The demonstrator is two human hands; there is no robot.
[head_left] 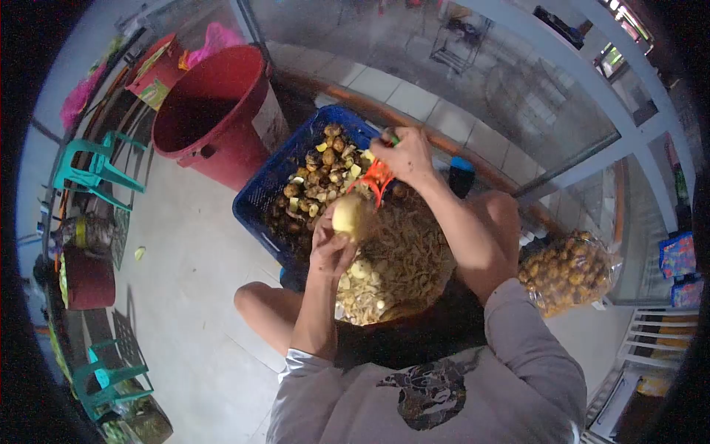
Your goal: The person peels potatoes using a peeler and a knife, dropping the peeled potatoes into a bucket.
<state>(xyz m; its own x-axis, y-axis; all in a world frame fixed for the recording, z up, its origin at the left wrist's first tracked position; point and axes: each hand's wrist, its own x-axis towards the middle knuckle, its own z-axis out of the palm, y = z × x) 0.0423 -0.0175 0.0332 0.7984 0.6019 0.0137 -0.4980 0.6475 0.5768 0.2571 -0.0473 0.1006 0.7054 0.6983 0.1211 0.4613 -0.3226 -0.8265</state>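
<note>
A pale peeled potato [347, 217] sits in my left hand [328, 248], with the fingers wrapped round its lower side. My right hand [409, 157] grips an orange peeler [376, 176], whose head hangs just above the potato. Below both hands spreads a heap of peelings [414, 248], with several peeled potatoes [360, 271] at its left side. Just beyond, a blue crate [255, 191] holds brown potatoes [336, 152] mixed with yellow cut pieces.
A large red bin [214, 166] stands behind the crate at the left. Beside my right leg is a clear bag of brown potatoes [569, 270]. Green plastic stools [100, 166] line the left side, and a glass partition [473, 81] runs along the back.
</note>
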